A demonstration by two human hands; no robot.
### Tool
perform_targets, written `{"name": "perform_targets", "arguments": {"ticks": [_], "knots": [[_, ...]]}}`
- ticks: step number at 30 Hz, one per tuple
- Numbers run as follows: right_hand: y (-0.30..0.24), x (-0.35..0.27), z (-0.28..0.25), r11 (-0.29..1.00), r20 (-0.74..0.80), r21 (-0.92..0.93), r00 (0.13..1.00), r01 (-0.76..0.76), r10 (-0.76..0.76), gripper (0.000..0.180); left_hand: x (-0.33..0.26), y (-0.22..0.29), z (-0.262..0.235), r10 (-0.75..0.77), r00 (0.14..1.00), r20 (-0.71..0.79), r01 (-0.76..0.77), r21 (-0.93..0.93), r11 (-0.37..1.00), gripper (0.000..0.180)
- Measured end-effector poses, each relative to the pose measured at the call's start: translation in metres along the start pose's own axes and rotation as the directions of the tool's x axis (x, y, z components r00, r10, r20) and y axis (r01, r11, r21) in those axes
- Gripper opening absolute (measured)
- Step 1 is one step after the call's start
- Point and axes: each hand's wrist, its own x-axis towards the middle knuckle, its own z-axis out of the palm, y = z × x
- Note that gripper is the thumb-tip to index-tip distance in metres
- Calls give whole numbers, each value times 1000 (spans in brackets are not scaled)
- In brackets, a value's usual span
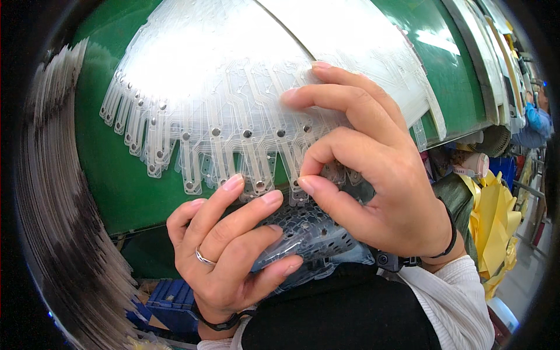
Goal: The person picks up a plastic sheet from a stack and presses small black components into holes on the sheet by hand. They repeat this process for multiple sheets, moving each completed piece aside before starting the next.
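Clear membrane circuit sheets with silvery traces and dark round dots lie fanned out in front of me, their narrow tails pointing toward me. My right hand is over the right part of the fan. Its thumb and index fingertip pinch the end of one tail, while the other fingers reach across the sheets. My left hand, with a ring on one finger, has its fingers apart and curved. Two of its fingertips are beside the tail ends. Below them, a bent patterned clear film passes behind my left thumb and index finger.
The sheets rest on a green tabletop. A tall stack of dark-edged sheets stands at the left. Blue bins sit low at the left. Crumpled yellow sheets and a cup are at the right; a person in blue is farther off.
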Motion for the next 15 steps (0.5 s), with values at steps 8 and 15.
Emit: {"name": "perform_targets", "arguments": {"ticks": [8, 15], "knots": [[-8, 0, -1, 999, 18, -27, 1000, -17, 17, 16, 0, 1, -1, 1, 1000, 7, -1, 15, 1000, 48], [-5, -3, 5, 993, -102, 83, 990, -88, 96, 16, -6, 7, -6, -31, 999, 37, 39, -227, 973, 35]]}}
